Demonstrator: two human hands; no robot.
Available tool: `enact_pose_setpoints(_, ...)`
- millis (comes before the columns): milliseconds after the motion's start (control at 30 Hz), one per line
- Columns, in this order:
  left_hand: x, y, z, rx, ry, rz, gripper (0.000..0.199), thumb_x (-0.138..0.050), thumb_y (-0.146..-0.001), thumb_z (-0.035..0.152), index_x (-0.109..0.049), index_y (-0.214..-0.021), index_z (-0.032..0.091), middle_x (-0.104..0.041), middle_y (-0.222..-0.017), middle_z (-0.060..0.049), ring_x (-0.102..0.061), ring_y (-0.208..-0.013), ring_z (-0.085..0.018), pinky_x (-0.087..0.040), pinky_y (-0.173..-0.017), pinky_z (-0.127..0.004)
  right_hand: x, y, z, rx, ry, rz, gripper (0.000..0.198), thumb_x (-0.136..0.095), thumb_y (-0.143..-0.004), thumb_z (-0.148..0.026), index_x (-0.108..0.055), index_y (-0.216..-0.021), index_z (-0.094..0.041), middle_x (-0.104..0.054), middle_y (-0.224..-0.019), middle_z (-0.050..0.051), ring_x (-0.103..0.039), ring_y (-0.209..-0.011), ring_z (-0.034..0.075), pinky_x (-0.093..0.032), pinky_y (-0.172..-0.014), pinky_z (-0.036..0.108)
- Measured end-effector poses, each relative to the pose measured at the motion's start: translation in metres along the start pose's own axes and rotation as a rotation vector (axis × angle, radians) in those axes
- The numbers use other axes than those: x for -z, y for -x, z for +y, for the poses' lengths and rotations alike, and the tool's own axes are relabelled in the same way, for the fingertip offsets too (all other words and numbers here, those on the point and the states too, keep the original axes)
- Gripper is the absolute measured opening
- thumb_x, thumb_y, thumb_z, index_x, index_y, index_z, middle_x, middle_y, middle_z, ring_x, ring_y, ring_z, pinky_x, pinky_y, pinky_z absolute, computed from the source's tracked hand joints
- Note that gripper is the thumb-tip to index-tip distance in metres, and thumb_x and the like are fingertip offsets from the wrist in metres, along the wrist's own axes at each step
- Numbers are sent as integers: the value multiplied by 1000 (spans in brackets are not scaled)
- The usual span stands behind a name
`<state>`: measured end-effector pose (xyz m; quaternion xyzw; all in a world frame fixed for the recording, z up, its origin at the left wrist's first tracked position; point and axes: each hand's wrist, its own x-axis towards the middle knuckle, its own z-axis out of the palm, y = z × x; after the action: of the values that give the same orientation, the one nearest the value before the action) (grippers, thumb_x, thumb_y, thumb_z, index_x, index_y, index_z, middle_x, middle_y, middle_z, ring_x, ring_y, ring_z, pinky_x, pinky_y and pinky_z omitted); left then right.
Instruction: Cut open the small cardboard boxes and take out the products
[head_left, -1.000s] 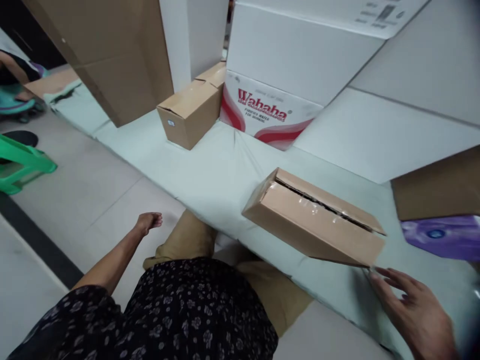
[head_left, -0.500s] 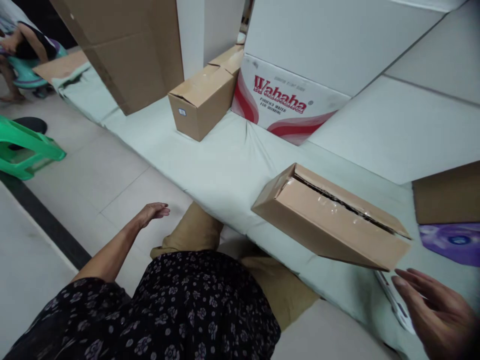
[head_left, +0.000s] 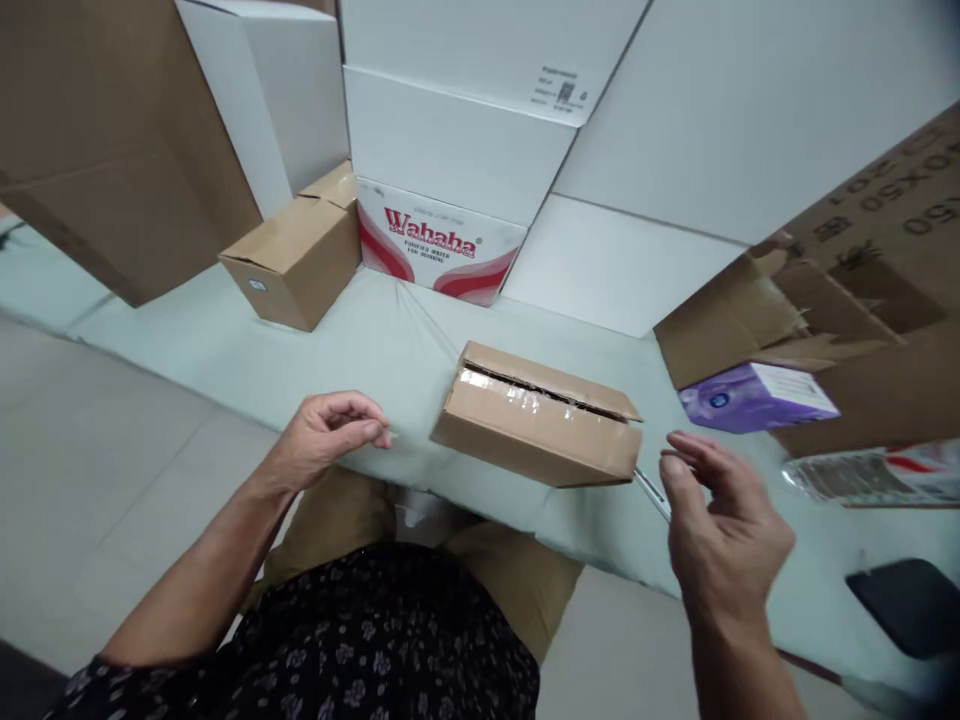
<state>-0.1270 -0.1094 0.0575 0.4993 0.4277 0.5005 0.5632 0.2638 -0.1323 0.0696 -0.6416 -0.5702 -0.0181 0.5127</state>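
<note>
A closed brown cardboard box [head_left: 536, 430] lies on the pale green cloth in front of me, clear tape and a dark gap running along its top seam. To its left, over the table's front edge, is my left hand [head_left: 326, 440], apart from the box. Its fingers are loosely curved and the thumb lies near them; I see no object held. My right hand [head_left: 720, 510] hovers off the box's right end, fingers bent and apart from the thumb, holding nothing. Between that hand and the box, a thin whitish tool [head_left: 652, 492] shows partly.
Behind stand a white Wahaha carton [head_left: 442, 245], a smaller brown box [head_left: 292, 265] and a tall brown carton [head_left: 127, 160]. On the right are a purple box [head_left: 754, 397], a clear plastic-wrapped pack [head_left: 870, 472] and a dark flat object [head_left: 907, 605]. Cloth covers the table [head_left: 187, 355].
My view has swung to the right. The left hand has come from over the floor to the box's left side, its fingers more curved. The right hand stays beside the box's right end.
</note>
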Motion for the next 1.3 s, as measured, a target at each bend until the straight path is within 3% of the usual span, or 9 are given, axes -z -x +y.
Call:
enact_pose_setpoints(67,-25,-5,7,1,-14,-41,27,-88,-79,41,-79,-79,16,-77,-70,-6,-70,-66,-15,-56,-67,-25,-1,14,-20,111,-64,35,17,-73,-90,-31,-79,-102,-22,-77,-104,10,-73,-95,23,-59,-89,42)
enact_pose_setpoints(267,-75,-6,13,37,-58,-189,20,-81,-85,35,-78,-82,16,-76,-72,-4,-67,-68,-14,-51,-64,-23,-21,41,-83,57,-517,-513,26,-72,-92,-24,-73,-118,-26,-76,-102,5,-71,-73,16,-61,-67,33)
enact_pose_setpoints(400,-87,-4,10,43,-106,-247,18,-77,-87,34,-77,-83,16,-74,-74,-3,-64,-69,-13,-50,-65,-24,-34,39,-96,57,-547,-586,24,-79,-87,-27,-73,-110,-25,-77,-96,1,-69,-67,14,-60,-63,28)
enact_pose_setpoints(500,-92,-3,8,55,-126,-276,17,-76,-87,33,-77,-82,17,-73,-73,-2,-62,-67,-13,-49,-64,-24,-37,41,-97,114,-504,-552,4,-73,-92,-24,-74,-95,-25,-75,-83,-1,-69,-69,14,-58,-65,27)
enact_pose_setpoints(700,-98,2,11,-8,-223,-311,18,-73,-89,31,-74,-76,18,-70,-68,0,-59,-61,-12,-46,-58,-23,-24,57,-85,8,-502,-419,14,-67,-95,-19,-70,-82,-24,-70,-75,-2,-65,-68,14,-53,-66,26)
enact_pose_setpoints(867,-92,4,9,-298,-409,-157,13,-70,-94,27,-73,-83,21,-74,-78,-2,-68,-73,-16,-55,-70,-27,-4,83,-46,-244,-410,-169,17,-69,-94,-27,-69,-78,-22,-66,-69,-1,-62,-66,15,-51,-62,26)
enact_pose_setpoints(933,-92,0,5,-458,-517,-91,7,-69,-95,26,-74,-96,22,-76,-94,-5,-71,-90,-20,-58,-82,-32,1,95,-29,-337,-343,-105,20,-70,-94,-33,-69,-78,-21,-65,-66,-1,-62,-62,15,-51,-61,27)
enact_pose_setpoints(1033,-94,-9,-1,-620,-704,-33,29,-71,-94,29,-69,-122,23,-68,-128,-12,-65,-121,-27,-55,-103,-44,2,109,-10,-412,-258,13,25,-70,-93,-42,-70,-81,-20,-66,-67,0,-63,-62,16,-53,-63,29)
enact_pose_setpoints(1300,-92,-29,-5,-736,-1029,70,43,-74,-90,40,-66,-130,26,-55,-142,-14,-56,-128,-35,-50,-106,-55,-8,111,-5,-217,-45,136,22,-63,-97,-36,-66,-81,-22,-67,-73,1,-62,-66,16,-53,-69,30)
